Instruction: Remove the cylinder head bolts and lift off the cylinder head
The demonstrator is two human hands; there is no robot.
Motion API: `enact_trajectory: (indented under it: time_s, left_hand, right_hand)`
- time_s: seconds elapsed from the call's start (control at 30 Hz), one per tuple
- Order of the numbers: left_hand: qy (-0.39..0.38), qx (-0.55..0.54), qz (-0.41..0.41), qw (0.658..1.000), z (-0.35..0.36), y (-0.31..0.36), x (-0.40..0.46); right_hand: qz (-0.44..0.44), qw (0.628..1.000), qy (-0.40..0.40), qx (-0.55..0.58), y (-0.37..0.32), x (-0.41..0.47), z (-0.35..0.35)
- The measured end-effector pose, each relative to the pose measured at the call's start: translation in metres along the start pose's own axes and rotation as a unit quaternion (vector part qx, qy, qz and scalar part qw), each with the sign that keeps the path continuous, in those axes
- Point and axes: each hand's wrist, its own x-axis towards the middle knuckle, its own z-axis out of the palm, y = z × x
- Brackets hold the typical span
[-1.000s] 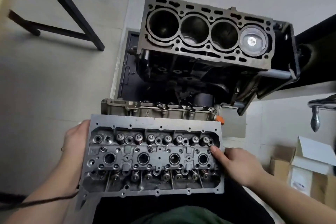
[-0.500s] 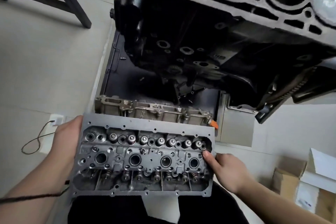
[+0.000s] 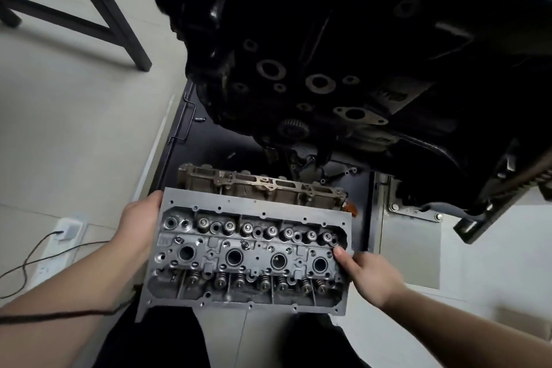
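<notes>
Below the dark engine block (image 3: 343,48), my left hand (image 3: 136,225) gripped the left edge of one cylinder head (image 3: 248,257), showing four round wells; my right hand (image 3: 369,275) pinched its right edge. One camshaft carrier (image 3: 263,184) lay just beyond.

Cylinder head (image 3: 248,257) carried lower and nearer floor, now held over dark tray's (image 3: 209,149) near edge, just before brown metal casting (image 3: 263,185). Engine block (image 3: 343,54) top deck lost from view; only underside seen. Power strip (image 3: 56,248) now revealed at left.
</notes>
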Motion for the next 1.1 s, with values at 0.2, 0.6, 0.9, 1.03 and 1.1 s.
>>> enact_trajectory:
  time_s: [0.2, 0.6, 0.9, 1.03, 1.1]
  left_hand:
    - [-0.009, -0.034, 0.026, 0.999, 0.03, 0.009, 0.032]
    - [-0.064, -0.07, 0.076, 0.993, 0.08, 0.025, 0.082]
    - [-0.085, -0.089, 0.113, 0.986, 0.08, 0.007, 0.109]
    - [-0.105, -0.093, 0.107, 0.984, 0.079, -0.004, 0.113]
    - [-0.11, -0.102, 0.105, 0.983, 0.078, -0.007, 0.114]
  right_hand:
    - [0.003, 1.0, 0.017, 0.002, 0.008, 0.044, 0.006]
    - [-0.003, 1.0, 0.021, 0.022, 0.014, 0.106, 0.012]
    - [0.011, 1.0, 0.001, 0.028, 0.016, 0.111, 0.049]
    - [0.01, 0.998, 0.021, 0.061, 0.018, 0.11, 0.054]
    - [0.007, 0.997, 0.032, 0.074, 0.017, 0.109, 0.056]
